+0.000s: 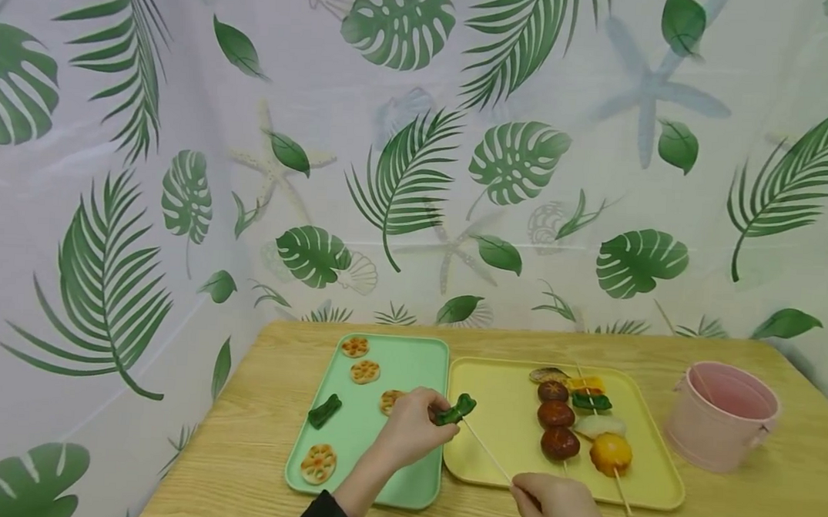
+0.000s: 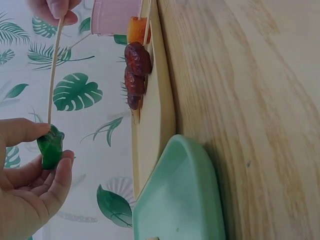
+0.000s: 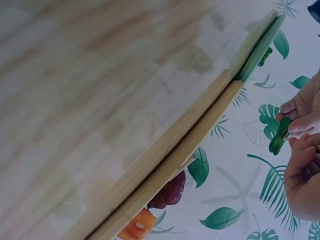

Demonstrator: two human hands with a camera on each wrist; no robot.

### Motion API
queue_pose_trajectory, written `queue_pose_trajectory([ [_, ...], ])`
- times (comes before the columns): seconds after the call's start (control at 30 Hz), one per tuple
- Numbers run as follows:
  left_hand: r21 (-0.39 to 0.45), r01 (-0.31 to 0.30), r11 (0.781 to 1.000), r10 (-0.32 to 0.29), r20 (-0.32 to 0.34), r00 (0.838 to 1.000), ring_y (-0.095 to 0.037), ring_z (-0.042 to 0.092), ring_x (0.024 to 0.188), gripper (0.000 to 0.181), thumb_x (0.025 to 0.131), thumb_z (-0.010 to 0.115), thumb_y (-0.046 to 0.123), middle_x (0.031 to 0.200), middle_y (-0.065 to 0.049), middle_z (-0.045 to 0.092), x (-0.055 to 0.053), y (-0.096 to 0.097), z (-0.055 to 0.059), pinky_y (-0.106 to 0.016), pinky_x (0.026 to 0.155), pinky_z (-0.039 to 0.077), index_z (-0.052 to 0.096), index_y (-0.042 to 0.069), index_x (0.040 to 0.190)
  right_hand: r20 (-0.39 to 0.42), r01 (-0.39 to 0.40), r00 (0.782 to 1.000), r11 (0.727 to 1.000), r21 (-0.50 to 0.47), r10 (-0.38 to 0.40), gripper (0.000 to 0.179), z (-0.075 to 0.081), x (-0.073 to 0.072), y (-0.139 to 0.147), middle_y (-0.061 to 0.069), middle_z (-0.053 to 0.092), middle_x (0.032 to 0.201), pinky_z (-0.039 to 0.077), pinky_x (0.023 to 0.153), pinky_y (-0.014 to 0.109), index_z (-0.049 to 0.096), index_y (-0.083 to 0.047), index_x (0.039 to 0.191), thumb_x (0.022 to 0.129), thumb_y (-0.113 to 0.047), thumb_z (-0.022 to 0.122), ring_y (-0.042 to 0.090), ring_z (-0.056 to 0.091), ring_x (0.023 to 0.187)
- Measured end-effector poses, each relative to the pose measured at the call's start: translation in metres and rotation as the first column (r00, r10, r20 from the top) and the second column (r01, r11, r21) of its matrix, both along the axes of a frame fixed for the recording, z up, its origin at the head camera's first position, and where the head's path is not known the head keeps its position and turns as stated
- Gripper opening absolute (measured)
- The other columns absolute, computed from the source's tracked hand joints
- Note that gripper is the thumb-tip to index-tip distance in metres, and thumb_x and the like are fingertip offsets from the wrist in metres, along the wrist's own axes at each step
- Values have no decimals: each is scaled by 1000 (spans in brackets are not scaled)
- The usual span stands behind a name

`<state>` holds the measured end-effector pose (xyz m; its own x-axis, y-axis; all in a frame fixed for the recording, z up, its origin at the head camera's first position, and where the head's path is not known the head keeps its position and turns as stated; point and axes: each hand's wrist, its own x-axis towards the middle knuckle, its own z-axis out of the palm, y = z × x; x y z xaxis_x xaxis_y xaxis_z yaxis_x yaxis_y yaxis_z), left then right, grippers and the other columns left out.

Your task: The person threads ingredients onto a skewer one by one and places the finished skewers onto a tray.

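My left hand (image 1: 410, 428) pinches a glossy dark green pepper piece (image 1: 461, 409) between thumb and fingers, above the seam of two trays. From the lower right my right hand (image 1: 559, 508) grips a thin wooden skewer (image 1: 487, 451). The skewer's far end meets the pepper piece, right by the left thumb in the left wrist view, where the pepper (image 2: 51, 150) hangs below the stick (image 2: 55, 70). Beneath the left hand is the green tray (image 1: 414, 496), with several lotus root slices (image 1: 318, 464) and another dark green piece (image 1: 325, 411).
A yellow tray (image 1: 495, 370) adjoins the green one on the right. On it lie two loaded skewers, one with brown mushroom caps (image 1: 556, 414), the other ending in a yellow corn piece (image 1: 611, 454). A pink bucket (image 1: 715, 433) stands at the right of the wooden table (image 1: 225, 451).
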<state>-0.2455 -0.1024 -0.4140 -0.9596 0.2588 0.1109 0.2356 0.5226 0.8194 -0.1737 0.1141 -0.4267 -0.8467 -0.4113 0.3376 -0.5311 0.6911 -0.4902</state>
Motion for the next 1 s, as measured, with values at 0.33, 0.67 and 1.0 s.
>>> queue_pose_trajectory([
  [0.33, -60, 6, 998, -8, -34, 999, -12, 53, 70, 19, 76, 72, 9, 85, -4, 56, 2, 24, 0, -22, 57, 46, 64, -1, 89, -549, 70, 835, 978, 196, 50, 58, -14, 4, 14, -13, 34, 54, 20, 37, 12, 53, -11, 64, 99, -48, 25, -5, 22, 45],
  [0.67, -9, -11, 1000, 11, -18, 1000, -10, 53, 68, 18, 76, 71, 9, 83, -2, 57, 0, 23, -2, -23, 56, 46, 63, 1, 90, 46, 3, 999, 997, -75, 0, 3, 4, -2, 21, -4, 64, 70, 44, 51, 21, 70, -4, 83, 82, -5, 67, -1, 50, 58],
  [1.0, 27, -30, 999, 32, -70, 997, -13, 55, 71, 19, 76, 72, 10, 85, -3, 55, 4, 18, 1, -26, 61, 47, 62, 2, 91, 579, 123, 775, 836, -535, 256, 29, 13, -10, 27, -2, 45, 55, 30, 41, 18, 61, 16, 100, 94, -11, 52, 3, 33, 41],
])
